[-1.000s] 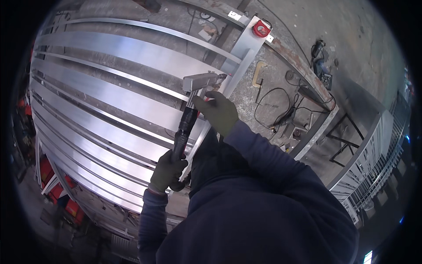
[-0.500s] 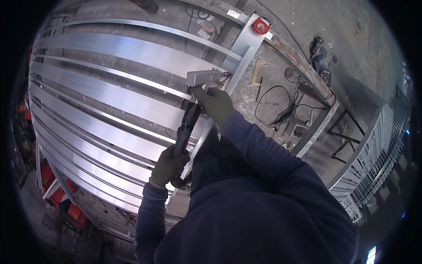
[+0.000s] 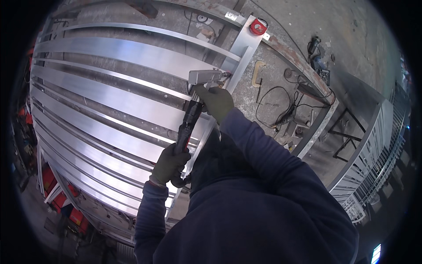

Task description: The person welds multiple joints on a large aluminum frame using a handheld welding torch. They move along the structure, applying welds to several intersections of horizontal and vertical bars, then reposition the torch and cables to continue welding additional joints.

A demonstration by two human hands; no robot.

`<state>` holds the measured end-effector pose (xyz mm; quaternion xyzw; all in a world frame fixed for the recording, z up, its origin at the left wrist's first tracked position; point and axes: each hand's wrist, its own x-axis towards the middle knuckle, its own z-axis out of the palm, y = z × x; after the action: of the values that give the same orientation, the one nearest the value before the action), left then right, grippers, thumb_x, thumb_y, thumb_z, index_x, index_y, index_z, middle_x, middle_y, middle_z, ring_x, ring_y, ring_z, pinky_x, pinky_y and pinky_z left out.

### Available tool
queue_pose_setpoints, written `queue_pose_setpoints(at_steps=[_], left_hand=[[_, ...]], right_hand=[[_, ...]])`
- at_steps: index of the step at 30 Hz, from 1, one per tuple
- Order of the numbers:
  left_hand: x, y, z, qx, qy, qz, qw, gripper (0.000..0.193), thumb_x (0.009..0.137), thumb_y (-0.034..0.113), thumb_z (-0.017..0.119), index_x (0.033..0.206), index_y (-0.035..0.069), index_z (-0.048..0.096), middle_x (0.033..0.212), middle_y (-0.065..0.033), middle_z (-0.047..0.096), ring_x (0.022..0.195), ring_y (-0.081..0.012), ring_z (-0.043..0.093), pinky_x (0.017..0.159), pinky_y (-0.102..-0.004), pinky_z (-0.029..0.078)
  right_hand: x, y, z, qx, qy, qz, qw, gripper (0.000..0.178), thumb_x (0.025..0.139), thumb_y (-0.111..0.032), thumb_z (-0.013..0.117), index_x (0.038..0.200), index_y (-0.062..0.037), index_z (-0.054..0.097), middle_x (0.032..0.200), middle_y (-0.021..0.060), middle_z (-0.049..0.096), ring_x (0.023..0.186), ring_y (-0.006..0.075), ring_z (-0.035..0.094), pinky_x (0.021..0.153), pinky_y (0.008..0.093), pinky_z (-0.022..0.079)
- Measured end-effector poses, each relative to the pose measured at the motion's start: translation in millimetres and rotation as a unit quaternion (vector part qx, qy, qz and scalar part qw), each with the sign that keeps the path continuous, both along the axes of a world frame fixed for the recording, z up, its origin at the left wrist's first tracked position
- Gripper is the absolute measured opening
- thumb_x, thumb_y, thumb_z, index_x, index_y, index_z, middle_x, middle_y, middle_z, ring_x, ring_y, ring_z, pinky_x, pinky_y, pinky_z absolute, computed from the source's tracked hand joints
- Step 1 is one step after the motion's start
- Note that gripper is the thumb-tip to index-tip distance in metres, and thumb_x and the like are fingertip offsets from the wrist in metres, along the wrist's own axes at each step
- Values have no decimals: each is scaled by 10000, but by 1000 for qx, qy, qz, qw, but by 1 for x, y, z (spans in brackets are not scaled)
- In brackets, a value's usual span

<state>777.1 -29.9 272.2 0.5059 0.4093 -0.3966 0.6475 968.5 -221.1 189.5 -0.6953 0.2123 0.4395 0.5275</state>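
My gloved left hand (image 3: 169, 163) is closed around the black rear grip of a long welding gun (image 3: 190, 115). From its back end a dark curved hose (image 3: 180, 181) comes out below that hand. Further forward, my gloved right hand (image 3: 215, 101) wraps the gun's slim metal neck. The gun's grey box-shaped head (image 3: 205, 77) lies beyond the right hand, its tip close to where a wide slat meets the end rail (image 3: 239, 72). A faint reddish spot shows at the tip. The slatted silver metal panel (image 3: 118, 94) spreads out to the left.
A red round device (image 3: 258, 27) sits on the rail's far end. On the floor to the right are a coiled cable (image 3: 263, 94), a tan C-shaped piece (image 3: 257, 74) and a power tool (image 3: 314, 46). Rusty steel beams (image 3: 303, 61) and stacked metal railings (image 3: 365, 169) stand further right.
Both hands keep their hold on the welding gun, whose head stays by the same slat end. The surroundings have shifted only slightly in the picture.
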Motion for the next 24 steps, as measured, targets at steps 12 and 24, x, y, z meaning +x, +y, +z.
queue_pose_setpoints(at_steps=[12, 24], left_hand=[[-2, 0, 1, 3, -2, -13, 1000, 279, 952, 209, 816, 1127, 27, 695, 780, -1, 629, 645, -109, 602, 590, -300, 490], [-11, 2, 2, -4, -6, -12, 1000, 283, 960, 214, 820, 1138, 32, 698, 788, -4, 638, 648, -111, 601, 594, -297, 491]], right_hand=[[0, 0, 4, -6, 4, 9, 1000, 692, 1004, -606, 756, 1110, 77, 798, 966, 171, 812, 848, 258, 809, 826, 393, 641], [-10, 2, 2, -2, -10, 2, 1000, 665, 1016, -603, 746, 1087, 55, 814, 937, 147, 813, 832, 234, 802, 801, 374, 632]])
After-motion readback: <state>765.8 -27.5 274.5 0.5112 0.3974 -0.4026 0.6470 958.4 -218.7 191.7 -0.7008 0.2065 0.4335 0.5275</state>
